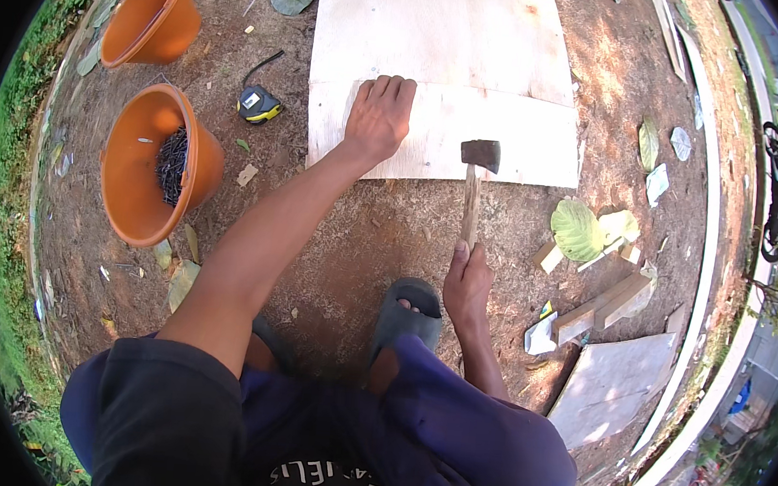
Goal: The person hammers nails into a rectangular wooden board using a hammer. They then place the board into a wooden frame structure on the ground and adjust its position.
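Note:
My right hand [469, 286] is wrapped round the wooden handle of a hatchet [480, 155]. Its dark flat head appears over the near right part of a pale plywood sheet [498, 128]. On the left part of that sheet rests my left hand [381, 119], knuckles up and fingers curled down. Whatever those fingers may hold is hidden beneath them. A line crosses the plywood from side to side near the left hand's fingertips, and small dark spots mark the surface.
Left stands an orange bucket [126, 163] with many dark nails [172, 167] inside; a second orange bucket [163, 33] tilts behind it. A tape measure [257, 105] lies nearby. At right are wood offcuts [603, 306], large leaves [578, 230] and a grey board [611, 388].

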Action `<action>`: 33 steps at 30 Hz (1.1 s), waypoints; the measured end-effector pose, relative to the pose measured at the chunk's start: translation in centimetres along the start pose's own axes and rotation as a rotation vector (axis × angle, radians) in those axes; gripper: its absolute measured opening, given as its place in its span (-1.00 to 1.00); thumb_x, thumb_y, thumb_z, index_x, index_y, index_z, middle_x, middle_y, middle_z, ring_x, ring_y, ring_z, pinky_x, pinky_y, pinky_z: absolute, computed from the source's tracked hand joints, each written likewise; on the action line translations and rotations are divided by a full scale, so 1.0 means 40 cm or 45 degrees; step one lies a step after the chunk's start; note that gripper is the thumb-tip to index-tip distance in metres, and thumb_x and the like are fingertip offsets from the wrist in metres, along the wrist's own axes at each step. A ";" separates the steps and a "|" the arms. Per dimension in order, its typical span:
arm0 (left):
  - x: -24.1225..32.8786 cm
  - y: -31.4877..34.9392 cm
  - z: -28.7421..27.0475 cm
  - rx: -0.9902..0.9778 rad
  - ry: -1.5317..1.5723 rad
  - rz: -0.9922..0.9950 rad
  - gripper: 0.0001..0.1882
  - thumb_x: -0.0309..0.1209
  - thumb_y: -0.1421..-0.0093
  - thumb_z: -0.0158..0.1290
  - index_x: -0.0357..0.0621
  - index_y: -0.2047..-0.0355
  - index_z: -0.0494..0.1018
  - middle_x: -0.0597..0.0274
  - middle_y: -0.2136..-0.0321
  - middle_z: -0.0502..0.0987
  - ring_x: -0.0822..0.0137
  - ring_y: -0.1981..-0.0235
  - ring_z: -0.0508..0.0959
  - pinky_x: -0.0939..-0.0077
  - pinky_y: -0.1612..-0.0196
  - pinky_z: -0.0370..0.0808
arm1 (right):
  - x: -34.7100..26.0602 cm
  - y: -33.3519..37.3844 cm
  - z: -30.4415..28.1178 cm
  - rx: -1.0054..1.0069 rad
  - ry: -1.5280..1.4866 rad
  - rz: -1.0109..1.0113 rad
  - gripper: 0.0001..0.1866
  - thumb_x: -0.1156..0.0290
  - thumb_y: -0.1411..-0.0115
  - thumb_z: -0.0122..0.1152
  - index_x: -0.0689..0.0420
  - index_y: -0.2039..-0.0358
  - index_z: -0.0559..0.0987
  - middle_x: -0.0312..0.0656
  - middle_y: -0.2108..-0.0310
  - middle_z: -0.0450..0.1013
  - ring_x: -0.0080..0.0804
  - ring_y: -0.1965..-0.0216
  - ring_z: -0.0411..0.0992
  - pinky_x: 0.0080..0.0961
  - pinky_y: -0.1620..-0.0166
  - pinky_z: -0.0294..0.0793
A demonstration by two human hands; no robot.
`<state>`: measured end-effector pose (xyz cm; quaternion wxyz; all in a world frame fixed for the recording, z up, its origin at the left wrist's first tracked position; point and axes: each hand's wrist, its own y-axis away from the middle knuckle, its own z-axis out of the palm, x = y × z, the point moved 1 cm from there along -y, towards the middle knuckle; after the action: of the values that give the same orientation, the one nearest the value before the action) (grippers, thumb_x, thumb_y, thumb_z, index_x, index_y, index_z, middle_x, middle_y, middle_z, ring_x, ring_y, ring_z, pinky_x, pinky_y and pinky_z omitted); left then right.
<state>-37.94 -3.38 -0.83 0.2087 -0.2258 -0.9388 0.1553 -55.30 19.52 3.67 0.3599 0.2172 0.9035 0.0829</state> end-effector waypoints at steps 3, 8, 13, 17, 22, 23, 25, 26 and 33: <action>-0.028 0.003 -0.015 0.014 -0.004 -0.014 -0.78 -0.54 -0.20 -0.10 -0.25 0.13 0.40 0.02 0.22 0.50 0.04 0.07 0.47 0.14 -0.08 0.34 | -0.120 0.022 -0.112 0.308 -0.232 -0.321 -0.53 0.02 -0.45 -0.05 0.25 0.30 0.40 0.08 0.55 0.44 0.01 0.61 0.45 -0.22 0.55 0.38; 0.010 -0.022 -0.017 -0.118 0.019 -0.052 -0.79 -0.59 -0.20 -0.06 -0.24 0.14 0.33 0.01 0.17 0.47 0.07 0.02 0.46 0.12 -0.18 0.33 | 0.024 0.022 -0.036 0.352 -0.470 -0.654 -0.49 -0.09 -0.41 0.01 0.20 0.28 0.34 0.05 0.56 0.40 -0.07 0.64 0.41 -0.19 0.61 0.30; -0.015 -0.033 -0.012 -0.028 -0.020 -0.008 -0.79 -0.59 -0.19 -0.06 -0.24 0.14 0.33 0.01 0.17 0.47 0.06 0.04 0.46 0.11 -0.17 0.34 | 0.007 -0.045 0.015 -0.024 0.101 -0.175 -0.67 0.20 -0.48 -0.10 0.26 0.22 0.37 0.11 0.57 0.44 0.17 0.57 0.46 -0.04 0.52 0.38; -0.010 -0.003 -0.031 -0.128 -0.005 -0.064 -0.76 -0.61 -0.17 -0.05 -0.24 0.13 0.32 0.01 0.16 0.47 0.06 0.02 0.45 0.12 -0.18 0.33 | -0.085 0.030 -0.047 0.293 -0.158 -0.418 -0.64 0.16 -0.49 -0.10 0.21 0.30 0.35 0.12 0.62 0.40 0.21 0.59 0.43 -0.03 0.56 0.29; 0.000 -0.016 -0.014 0.032 0.010 0.009 -0.74 -0.58 -0.16 -0.05 -0.24 0.12 0.40 0.03 0.21 0.49 0.02 0.07 0.47 0.11 -0.09 0.36 | 0.022 -0.003 0.035 0.030 0.105 -0.152 -0.62 0.16 -0.49 -0.10 0.24 0.34 0.35 0.13 0.62 0.39 0.19 0.58 0.43 0.01 0.53 0.29; -0.001 -0.014 -0.012 0.020 0.022 0.001 -0.74 -0.58 -0.15 -0.05 -0.25 0.12 0.40 0.03 0.21 0.49 0.02 0.07 0.47 0.11 -0.09 0.35 | 0.037 -0.008 0.044 0.025 0.066 -0.107 -0.64 0.18 -0.48 -0.09 0.25 0.29 0.38 0.14 0.60 0.41 0.19 0.56 0.44 0.02 0.49 0.33; -0.013 -0.010 -0.018 0.000 0.027 -0.016 -0.74 -0.58 -0.15 -0.04 -0.25 0.12 0.41 0.02 0.20 0.50 0.01 0.07 0.47 0.11 -0.09 0.35 | 0.049 -0.008 0.046 0.006 -0.026 -0.033 -0.67 0.21 -0.47 -0.07 0.27 0.20 0.42 0.16 0.56 0.44 0.19 0.52 0.47 0.05 0.40 0.40; -0.019 -0.006 -0.024 -0.011 0.021 -0.021 -0.72 -0.59 -0.15 -0.04 -0.26 0.10 0.41 0.00 0.19 0.50 0.00 0.07 0.47 0.10 -0.10 0.35 | 0.044 0.006 0.036 0.117 -0.054 -0.108 -0.65 0.21 -0.48 -0.06 0.27 0.31 0.37 0.16 0.56 0.41 0.18 0.56 0.42 0.01 0.48 0.30; -0.012 -0.017 -0.021 0.160 0.101 -0.211 -0.60 -0.45 -0.20 0.08 -0.30 -0.04 0.36 -0.07 0.04 0.47 -0.01 -0.07 0.44 0.07 -0.19 0.30 | 0.236 0.065 -0.033 0.635 0.152 0.081 -0.65 0.22 -0.43 0.06 0.32 0.12 0.46 0.12 0.40 0.44 0.09 0.40 0.44 -0.05 0.33 0.37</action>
<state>-37.40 -4.04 -0.01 0.2715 -0.1397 -0.9337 0.1872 -61.45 26.14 -0.37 0.2383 0.3222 0.9084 -0.1187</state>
